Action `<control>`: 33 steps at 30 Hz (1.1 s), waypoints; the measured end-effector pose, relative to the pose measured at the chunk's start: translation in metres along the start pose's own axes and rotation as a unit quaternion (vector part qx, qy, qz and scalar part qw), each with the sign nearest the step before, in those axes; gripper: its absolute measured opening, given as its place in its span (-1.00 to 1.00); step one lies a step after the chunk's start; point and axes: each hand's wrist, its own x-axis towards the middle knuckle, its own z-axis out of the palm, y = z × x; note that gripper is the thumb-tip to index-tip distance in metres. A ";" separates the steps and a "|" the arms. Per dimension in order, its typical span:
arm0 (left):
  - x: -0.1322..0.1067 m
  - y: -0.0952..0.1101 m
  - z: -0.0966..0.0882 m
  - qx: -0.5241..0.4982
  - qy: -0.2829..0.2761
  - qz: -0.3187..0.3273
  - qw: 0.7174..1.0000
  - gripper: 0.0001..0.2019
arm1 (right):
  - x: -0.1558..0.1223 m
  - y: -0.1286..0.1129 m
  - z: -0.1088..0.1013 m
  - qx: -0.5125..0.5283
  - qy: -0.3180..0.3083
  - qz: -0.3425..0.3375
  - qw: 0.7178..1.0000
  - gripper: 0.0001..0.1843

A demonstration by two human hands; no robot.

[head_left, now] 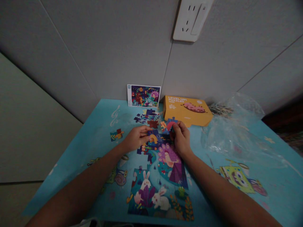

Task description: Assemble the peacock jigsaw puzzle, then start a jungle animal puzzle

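Note:
My left hand (137, 138) grips the left edge of a dark blue puzzle piece (155, 137) with a yellow arc, between thumb and fingers. This piece is over the top of the partly joined puzzle (155, 178), which shows white rabbits and a pink peacock. My right hand (181, 137) pinches a blue puzzle piece (170, 124) with a pink-red shape, just above and right of the other piece. Loose puzzle pieces (144, 117) lie in a cluster beyond my hands. Two joined-looking pieces (116, 135) lie left of my left hand.
A picture card (145, 96) leans against the wall at the back. Beside it stands a yellow puzzle box (188, 110). Crumpled clear plastic (233, 132) spreads over the right of the blue cartoon-printed tabletop (80, 157). A wall socket (193, 20) is above.

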 end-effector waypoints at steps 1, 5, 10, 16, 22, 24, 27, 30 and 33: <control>0.000 0.000 0.000 0.006 0.007 0.003 1.000 -0.68 | 0.000 -0.001 0.000 0.005 0.002 0.002 1.000 -0.66; 0.001 0.000 0.002 0.009 0.017 0.017 1.000 -0.73 | -0.001 -0.003 0.001 -0.006 -0.039 -0.001 0.999 -0.67; 0.001 -0.001 0.003 -0.033 -0.049 0.016 0.998 -0.74 | -0.006 -0.006 0.003 -0.075 -0.159 -0.025 0.984 -0.72; -0.002 0.000 -0.002 -0.008 -0.077 -0.005 0.997 -0.61 | -0.003 -0.004 0.001 -0.022 -0.091 -0.005 0.996 -0.66; -0.002 0.004 0.000 0.051 -0.051 0.018 0.997 -0.67 | 0.003 0.005 -0.006 0.028 -0.010 -0.007 1.000 -0.65; -0.001 0.003 0.001 0.055 -0.039 0.020 0.997 -0.69 | 0.002 0.005 -0.005 0.029 -0.023 -0.005 0.999 -0.65; 0.001 0.000 0.002 0.065 -0.006 0.030 0.997 -0.77 | -0.001 0.003 -0.003 0.018 -0.076 0.000 0.997 -0.65; 0.002 -0.001 0.003 0.056 0.023 0.039 0.997 -0.82 | -0.005 0.001 -0.001 -0.025 -0.151 -0.007 0.988 -0.69; 0.003 -0.001 0.002 0.048 0.036 0.040 0.997 -0.84 | -0.006 0.002 -0.001 -0.094 -0.206 -0.031 0.974 -0.70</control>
